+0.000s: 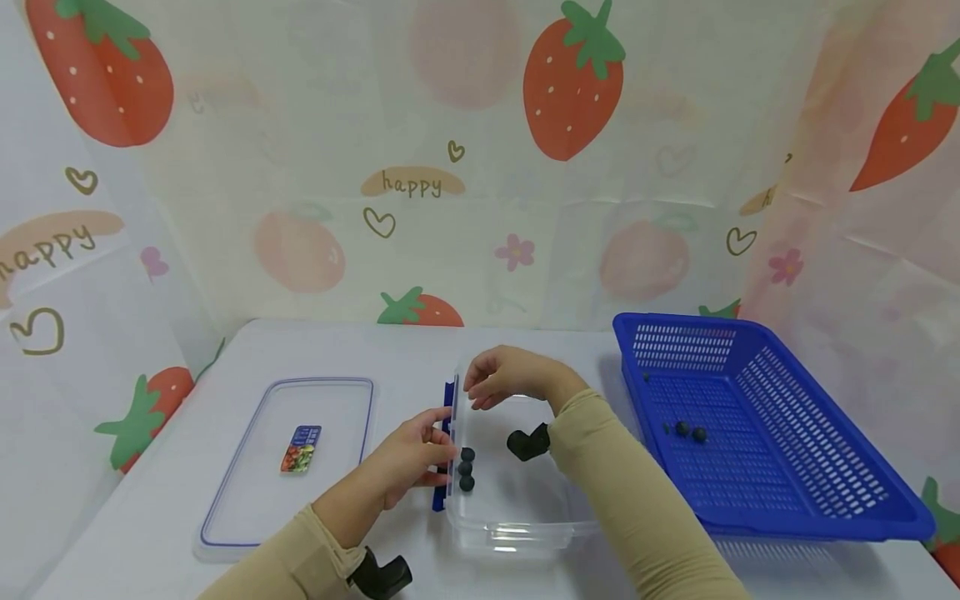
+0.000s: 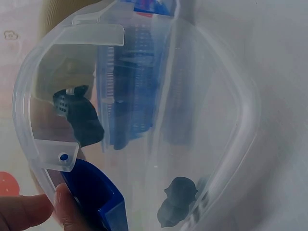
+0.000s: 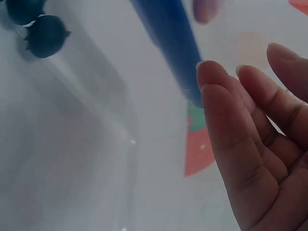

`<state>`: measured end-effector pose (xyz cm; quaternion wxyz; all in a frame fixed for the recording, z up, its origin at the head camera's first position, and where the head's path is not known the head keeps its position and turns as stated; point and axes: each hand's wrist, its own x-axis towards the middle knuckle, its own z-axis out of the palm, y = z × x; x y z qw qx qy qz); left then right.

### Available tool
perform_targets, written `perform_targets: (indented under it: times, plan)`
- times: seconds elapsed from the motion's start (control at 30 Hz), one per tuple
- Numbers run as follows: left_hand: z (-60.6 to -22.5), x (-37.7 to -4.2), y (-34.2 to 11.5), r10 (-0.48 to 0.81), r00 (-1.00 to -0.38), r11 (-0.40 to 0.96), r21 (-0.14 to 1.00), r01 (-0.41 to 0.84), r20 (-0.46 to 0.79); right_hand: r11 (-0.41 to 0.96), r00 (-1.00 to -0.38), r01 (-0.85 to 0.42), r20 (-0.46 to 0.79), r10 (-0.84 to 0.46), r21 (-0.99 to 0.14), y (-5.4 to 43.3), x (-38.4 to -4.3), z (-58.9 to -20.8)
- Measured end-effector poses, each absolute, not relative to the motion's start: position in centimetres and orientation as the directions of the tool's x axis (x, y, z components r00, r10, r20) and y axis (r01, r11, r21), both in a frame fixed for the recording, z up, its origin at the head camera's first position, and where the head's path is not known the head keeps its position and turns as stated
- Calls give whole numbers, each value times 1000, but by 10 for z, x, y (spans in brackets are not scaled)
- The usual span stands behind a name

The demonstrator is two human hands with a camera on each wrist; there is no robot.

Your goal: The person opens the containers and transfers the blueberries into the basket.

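A clear plastic box [image 1: 517,492] with a blue latch [image 1: 439,492] on its left side stands in front of me. My left hand [image 1: 408,454] grips its left rim, thumb and fingers on either side of the wall. Inside, three small dark round balls [image 1: 467,468] lie in a row along that wall; two show through the plastic [image 2: 178,202] in the left wrist view. Pointed nubs stick out of a ball [image 3: 46,36] in the right wrist view. My right hand [image 1: 513,377] hovers over the box's far left corner, fingers bent loosely, nothing between them.
A blue perforated basket [image 1: 795,500] stands to the right, with two dark balls [image 1: 690,431] and small dark bits inside. On the left a clear lid [image 1: 247,500] with a blue seal lies flat, bearing a colourful label [image 1: 302,450]. A strawberry-print curtain [image 1: 465,242] surrounds the white table.
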<state>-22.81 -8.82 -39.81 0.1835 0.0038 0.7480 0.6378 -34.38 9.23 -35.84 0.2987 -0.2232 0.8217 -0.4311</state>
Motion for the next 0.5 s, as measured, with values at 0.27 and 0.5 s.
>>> perform_targets:
  times: [0.27, 0.5]
  plan:
    - [-399, -229, -88, 240, -932, 188, 955, -230, -271, 584, -702, -81, -369, -608, -808, 89, -345, -377]
    - [-398, -228, -89, 249, -933, 186, 958, -219, -261, 624, -677, -83, -416, -607, -777, 84, -342, -387]
